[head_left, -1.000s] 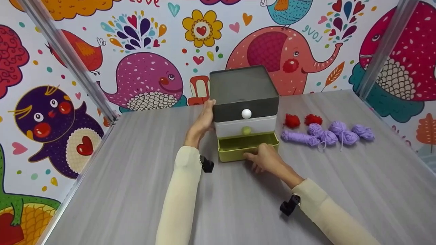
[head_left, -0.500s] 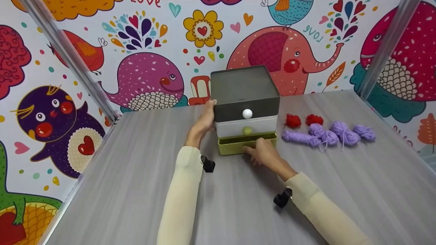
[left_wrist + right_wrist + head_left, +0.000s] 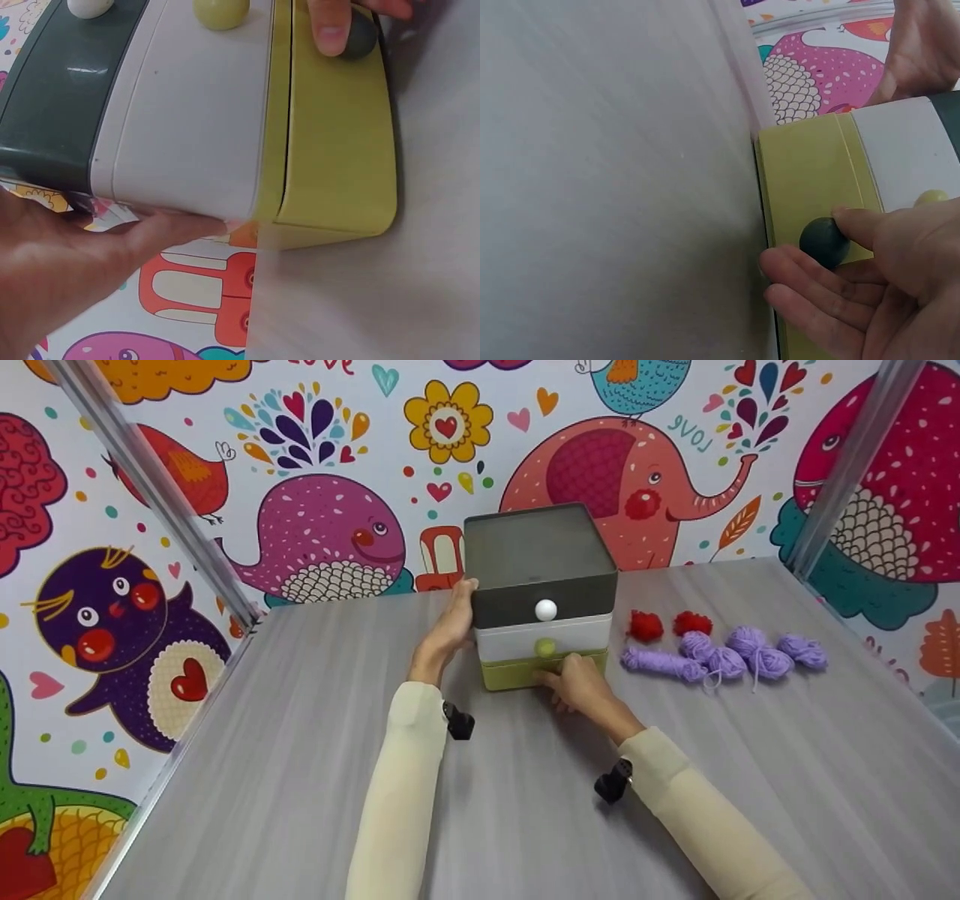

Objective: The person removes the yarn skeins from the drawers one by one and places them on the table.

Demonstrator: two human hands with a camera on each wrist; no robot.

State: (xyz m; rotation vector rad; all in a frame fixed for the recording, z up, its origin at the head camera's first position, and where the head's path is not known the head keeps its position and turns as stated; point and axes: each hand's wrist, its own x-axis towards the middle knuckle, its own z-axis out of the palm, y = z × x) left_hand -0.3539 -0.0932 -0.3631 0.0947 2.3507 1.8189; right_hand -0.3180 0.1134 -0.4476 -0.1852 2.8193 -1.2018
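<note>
A three-tier drawer box (image 3: 536, 547) stands on the table: dark grey on top, white in the middle, yellow-green at the bottom. Its bottom drawer (image 3: 510, 676) sits about flush with the tier above. My left hand (image 3: 450, 622) rests against the box's left side, thumb and palm laid along it in the left wrist view. At the front, my right hand (image 3: 589, 690) pinches the bottom drawer's dark round knob (image 3: 823, 242), thumb on one side and fingers curled at the other. A white knob (image 3: 545, 610) and a green knob (image 3: 544, 647) mark the upper drawers.
To the right of the box lie two red yarn bundles (image 3: 692, 623) and several purple yarn skeins (image 3: 750, 651). A cartoon-printed wall (image 3: 337, 532) stands behind the table (image 3: 315, 720), with metal posts (image 3: 161, 502) at its corners.
The bottom drawer, pulled out a second ago, has slid back into the box, pushed by my right hand moving away from me. My left hand has stayed at the box's side.
</note>
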